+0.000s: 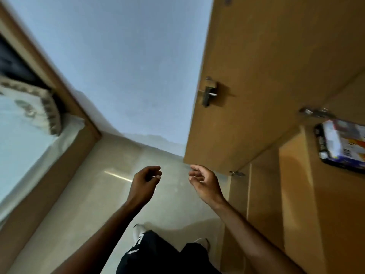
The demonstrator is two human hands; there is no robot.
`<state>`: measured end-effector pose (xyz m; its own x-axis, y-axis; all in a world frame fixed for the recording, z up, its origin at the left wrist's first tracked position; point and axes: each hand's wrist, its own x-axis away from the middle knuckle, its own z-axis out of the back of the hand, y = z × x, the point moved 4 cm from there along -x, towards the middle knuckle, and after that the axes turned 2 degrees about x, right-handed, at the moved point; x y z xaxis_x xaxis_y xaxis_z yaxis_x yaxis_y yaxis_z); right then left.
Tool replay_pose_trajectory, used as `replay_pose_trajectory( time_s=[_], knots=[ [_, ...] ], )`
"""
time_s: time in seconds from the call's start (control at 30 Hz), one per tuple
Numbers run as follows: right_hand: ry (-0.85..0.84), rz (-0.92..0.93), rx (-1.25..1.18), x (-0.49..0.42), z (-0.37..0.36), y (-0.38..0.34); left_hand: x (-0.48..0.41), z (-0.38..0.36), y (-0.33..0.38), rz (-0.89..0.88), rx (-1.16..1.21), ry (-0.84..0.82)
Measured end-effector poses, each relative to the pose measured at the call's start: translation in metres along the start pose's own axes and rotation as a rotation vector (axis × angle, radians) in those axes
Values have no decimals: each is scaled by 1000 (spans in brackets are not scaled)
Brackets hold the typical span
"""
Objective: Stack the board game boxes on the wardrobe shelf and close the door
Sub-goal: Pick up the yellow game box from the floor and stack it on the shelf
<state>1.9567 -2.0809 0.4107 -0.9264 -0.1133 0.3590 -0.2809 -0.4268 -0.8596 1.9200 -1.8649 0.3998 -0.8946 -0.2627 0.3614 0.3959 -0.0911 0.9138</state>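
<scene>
The wooden wardrobe door (256,66) stands open, its inner face turned to me, with a metal lock (209,93) near its free edge. A colourful board game box (343,145) lies on the wardrobe shelf (296,155) at the far right. My left hand (145,181) hovers over the floor, empty, with its fingers loosely curled. Just below the door's lower corner is my right hand (203,179), also empty with curled fingers; it does not touch the door.
A bed with a wooden frame (49,184) and pale sheet (17,135) fills the left side. Glossy beige floor (122,194) lies between bed and wardrobe, where my legs (167,254) stand. A pale wall (128,66) is behind.
</scene>
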Motion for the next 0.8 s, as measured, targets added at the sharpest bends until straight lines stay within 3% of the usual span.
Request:
replay_pose_trajectory(
  time_s=[0.27, 0.4, 0.6, 0.8],
  knots=[
    [-252, 187, 106, -19, -200, -110, 15, 224, -36, -29, 143, 306],
    [-433, 330, 160, -10, -311, -173, 53, 330, -53, -56, 215, 565],
    [-748, 546, 250, 28, -479, -251, 126, 464, -100, -57, 359, 917],
    [-1068, 647, 304, 101, -658, -297, 200, 583, -150, -14, 515, 1230]
  ],
)
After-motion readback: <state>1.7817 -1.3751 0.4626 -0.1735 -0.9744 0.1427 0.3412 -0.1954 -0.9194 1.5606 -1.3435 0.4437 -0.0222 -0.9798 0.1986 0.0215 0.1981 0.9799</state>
